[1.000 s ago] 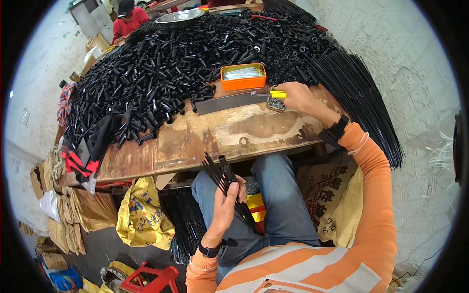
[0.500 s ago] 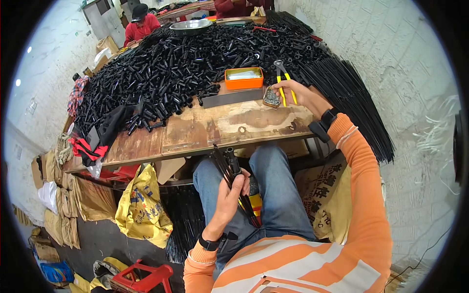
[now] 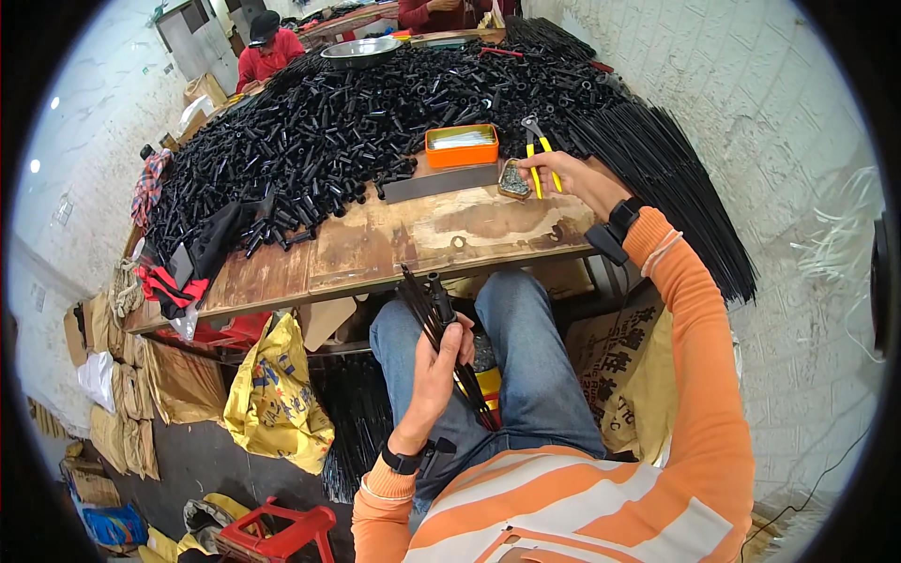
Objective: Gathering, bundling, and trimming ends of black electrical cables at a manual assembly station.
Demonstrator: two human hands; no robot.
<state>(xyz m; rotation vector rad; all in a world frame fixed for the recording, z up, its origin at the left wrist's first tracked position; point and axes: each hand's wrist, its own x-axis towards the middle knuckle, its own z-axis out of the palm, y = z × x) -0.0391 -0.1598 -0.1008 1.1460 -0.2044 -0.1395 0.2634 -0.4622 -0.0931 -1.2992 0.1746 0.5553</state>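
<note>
My left hand (image 3: 439, 366) is closed round a bundle of thin black rods (image 3: 421, 300) and a short black tube (image 3: 438, 298), held upright over my lap. The rods' lower ends reach down between my thighs. At the right of the wooden table (image 3: 450, 230), my right hand (image 3: 556, 174) is closed about the yellow handles of a pair of pincers (image 3: 530, 129), whose jaws point away from me. Its fingertips are close together beside a small tray of tiny metal parts (image 3: 512, 179). Whether they also pinch a part is too small to see.
A large heap of short black tubes (image 3: 310, 141) covers the far table. Long black rods (image 3: 676, 188) lie at the right. Behind a grey bar (image 3: 441, 183) stands an orange box (image 3: 461, 158) of pale sticks. A metal bowl (image 3: 360, 53) tops the heap. Co-workers (image 3: 267, 52) sit beyond.
The view has shifted slightly. My right hand stays at the tray and pincers, and my left hand keeps the rods and tube, tilted a little differently.
</note>
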